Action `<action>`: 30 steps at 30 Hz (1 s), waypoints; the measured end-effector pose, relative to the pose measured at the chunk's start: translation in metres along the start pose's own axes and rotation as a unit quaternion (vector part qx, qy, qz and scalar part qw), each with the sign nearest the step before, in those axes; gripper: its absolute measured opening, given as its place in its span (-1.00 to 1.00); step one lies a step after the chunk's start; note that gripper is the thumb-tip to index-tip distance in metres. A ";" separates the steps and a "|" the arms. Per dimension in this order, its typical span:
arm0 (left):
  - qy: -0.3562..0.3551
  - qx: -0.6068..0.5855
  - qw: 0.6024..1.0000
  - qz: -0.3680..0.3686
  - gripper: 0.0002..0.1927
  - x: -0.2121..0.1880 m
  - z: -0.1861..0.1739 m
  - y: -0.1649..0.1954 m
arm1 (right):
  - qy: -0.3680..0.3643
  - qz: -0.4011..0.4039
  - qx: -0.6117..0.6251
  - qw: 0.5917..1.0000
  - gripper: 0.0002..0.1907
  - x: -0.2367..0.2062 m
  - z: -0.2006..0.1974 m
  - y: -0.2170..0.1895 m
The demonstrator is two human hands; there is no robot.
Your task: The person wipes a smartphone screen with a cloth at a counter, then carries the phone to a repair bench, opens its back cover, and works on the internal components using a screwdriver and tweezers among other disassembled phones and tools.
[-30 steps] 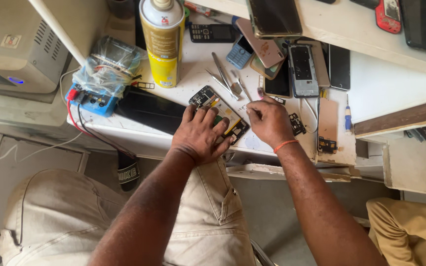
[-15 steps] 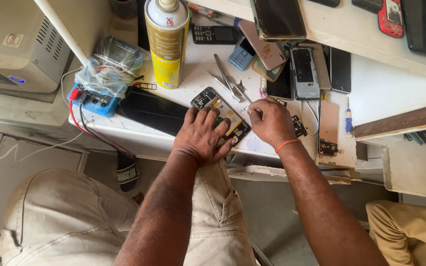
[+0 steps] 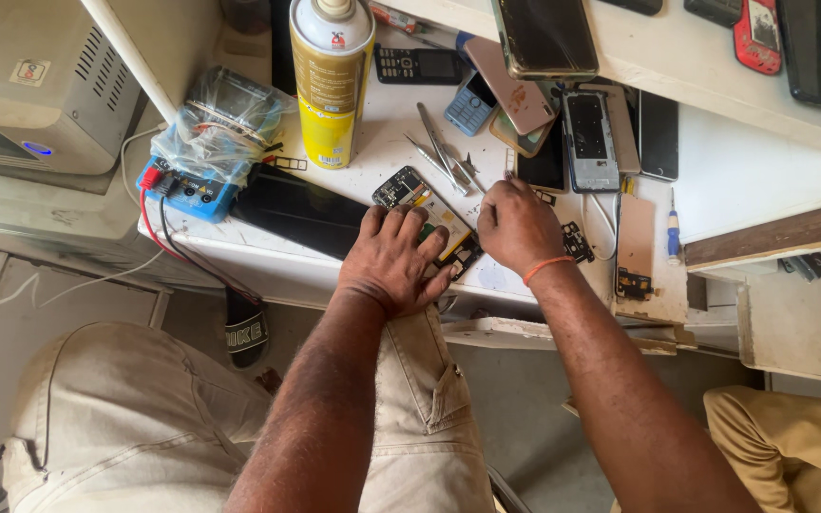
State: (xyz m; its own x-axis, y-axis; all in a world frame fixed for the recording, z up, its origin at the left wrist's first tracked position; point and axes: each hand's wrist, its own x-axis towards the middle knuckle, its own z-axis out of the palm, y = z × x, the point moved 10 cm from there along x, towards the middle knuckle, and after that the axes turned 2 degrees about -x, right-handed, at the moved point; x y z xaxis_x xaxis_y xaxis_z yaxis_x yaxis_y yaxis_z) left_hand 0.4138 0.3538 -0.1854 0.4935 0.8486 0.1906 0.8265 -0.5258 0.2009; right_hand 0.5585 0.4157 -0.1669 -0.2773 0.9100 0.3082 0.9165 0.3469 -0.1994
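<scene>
Far left, off the bench: grey vented machine, cut off by the frame.

Left end of bench: blue meter-like box under a crumpled clear bag, red and black leads trailing over the front edge. Just right of it, tall yellow spray can, upright, top cropped. Dark flat panel lying along the front edge.

Left hand: palm down, fingers spread, pressing flat on an opened phone frame with circuit board near the front edge, mid-bench. Forearm rising from below, over the knee. Not clamped; holding the frame down by weight. Lower half of the frame hidden under the fingers.

Tweezers and thin metal tools just behind the frame, lying slantwise.

Right hand: knuckles up, fingers curled together and tips pinched at the bench surface just right of the tools. Orange band at the wrist. Whatever is pinched is hidden by the fingers; cannot tell if anything is held. Hands close, not touching.

Right of that: small black part, several phones and back shells stacked toward the back edge, small blue-handled screwdriver near the right edge.
</scene>
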 end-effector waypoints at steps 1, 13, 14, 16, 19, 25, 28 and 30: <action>-0.004 -0.004 1.000 -0.002 -0.40 0.000 0.000 -0.001 | 0.002 0.028 0.072 0.997 -0.94 -0.001 -0.003 0.006; 0.036 -0.009 0.999 0.014 -0.39 -0.003 -0.005 -0.002 | 0.001 -0.006 0.228 0.974 -0.94 -0.053 -0.011 -0.035; 0.035 -0.008 0.999 0.012 -0.39 -0.003 -0.004 -0.002 | -0.002 -0.004 0.230 0.973 -0.95 -0.052 -0.010 -0.034; 0.035 -0.006 0.999 0.008 -0.40 -0.003 -0.003 -0.003 | -0.010 0.003 0.233 0.973 -0.95 -0.050 -0.008 -0.031; 0.052 -0.004 0.998 0.016 -0.39 -0.004 -0.005 -0.003 | -0.017 0.010 0.233 0.972 -0.96 -0.050 -0.004 -0.029; 0.050 -0.004 0.999 0.015 -0.39 -0.004 0.000 -0.004 | 0.006 0.030 0.268 0.963 -0.96 -0.054 -0.002 -0.027; 0.058 -0.004 0.998 0.019 -0.41 -0.006 -0.001 -0.004 | 0.012 0.031 0.261 0.965 -0.95 -0.056 -0.002 -0.025; 0.066 -0.005 0.998 0.021 -0.41 -0.006 -0.003 -0.004 | 0.012 0.033 0.257 0.966 -0.94 -0.056 -0.002 -0.023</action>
State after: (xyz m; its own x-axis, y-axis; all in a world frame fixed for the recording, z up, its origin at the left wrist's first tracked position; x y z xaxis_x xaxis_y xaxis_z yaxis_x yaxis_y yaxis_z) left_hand 0.4069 0.3503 -0.1842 0.4865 0.8114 0.3239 0.8031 -0.5613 0.2000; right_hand 0.5541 0.3559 -0.1775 -0.2101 0.9308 0.2991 0.6665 0.3602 -0.6527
